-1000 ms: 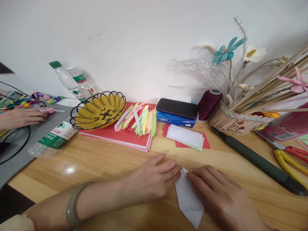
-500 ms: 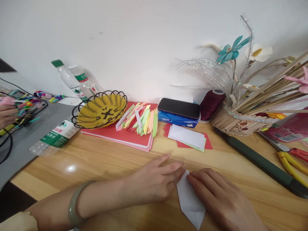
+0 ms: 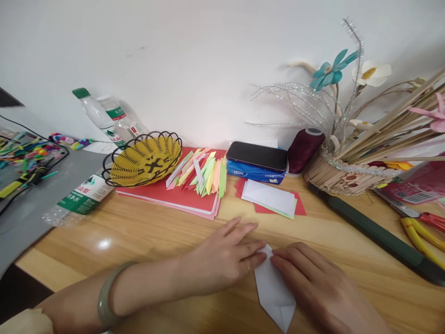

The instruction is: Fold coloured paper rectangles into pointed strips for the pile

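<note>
A folded sheet of white paper [image 3: 274, 283] lies on the wooden table, with a pointed lower end and crease lines near it. My left hand [image 3: 225, 255] reaches in from the left with its fingers spread, and two fingertips rest on the paper's upper left edge. A ring and a pale green bangle are on this hand and wrist. My right hand [image 3: 316, 278] is closed over the paper's right edge, its fingertips together near the top. Its thumb is hidden. Beyond my hands lies a small stack of white, green and red paper slips [image 3: 269, 197].
Folded coloured strips [image 3: 200, 174] lie on red sheets [image 3: 167, 197] beside a yellow basket [image 3: 146, 160]. A phone [image 3: 257, 155] rests on a blue tissue pack [image 3: 255, 172]. At right are a thread cone [image 3: 304, 150], a dark green bar [image 3: 375, 232] and yellow-handled pliers [image 3: 420, 239]. A bottle [image 3: 81, 199] lies left.
My left hand's upper fingers have lifted and spread apart, while its lower fingertips stay at the paper. My right hand has barely moved. Another person's hand at the far left has left the view.
</note>
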`<action>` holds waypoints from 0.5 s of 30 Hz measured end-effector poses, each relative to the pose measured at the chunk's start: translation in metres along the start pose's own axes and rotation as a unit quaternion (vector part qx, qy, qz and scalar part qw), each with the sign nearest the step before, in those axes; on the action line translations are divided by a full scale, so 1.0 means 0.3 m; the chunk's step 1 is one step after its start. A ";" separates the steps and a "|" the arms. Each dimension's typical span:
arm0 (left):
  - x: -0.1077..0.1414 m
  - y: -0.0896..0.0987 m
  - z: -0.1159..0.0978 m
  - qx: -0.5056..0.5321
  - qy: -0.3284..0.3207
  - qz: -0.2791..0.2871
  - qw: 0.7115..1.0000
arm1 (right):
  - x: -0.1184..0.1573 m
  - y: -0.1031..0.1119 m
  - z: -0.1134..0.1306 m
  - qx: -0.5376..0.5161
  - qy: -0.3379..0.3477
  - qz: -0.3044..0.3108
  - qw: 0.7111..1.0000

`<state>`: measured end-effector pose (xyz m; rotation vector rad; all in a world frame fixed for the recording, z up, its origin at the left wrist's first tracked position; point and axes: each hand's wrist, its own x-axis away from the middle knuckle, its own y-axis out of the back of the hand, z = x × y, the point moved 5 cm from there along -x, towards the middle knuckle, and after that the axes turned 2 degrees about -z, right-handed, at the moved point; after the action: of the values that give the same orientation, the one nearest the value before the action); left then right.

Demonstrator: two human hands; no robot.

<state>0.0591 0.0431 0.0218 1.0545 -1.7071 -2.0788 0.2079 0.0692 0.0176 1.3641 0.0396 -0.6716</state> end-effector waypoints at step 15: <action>-0.002 0.003 -0.023 -0.046 -0.015 0.019 0.999 | 0.010 -0.012 -0.012 -0.032 -0.023 0.058 0.998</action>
<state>0.0639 0.0382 0.0225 0.9602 -1.6142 -2.1371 0.2098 0.0711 0.0125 1.2799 -0.0532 -0.5991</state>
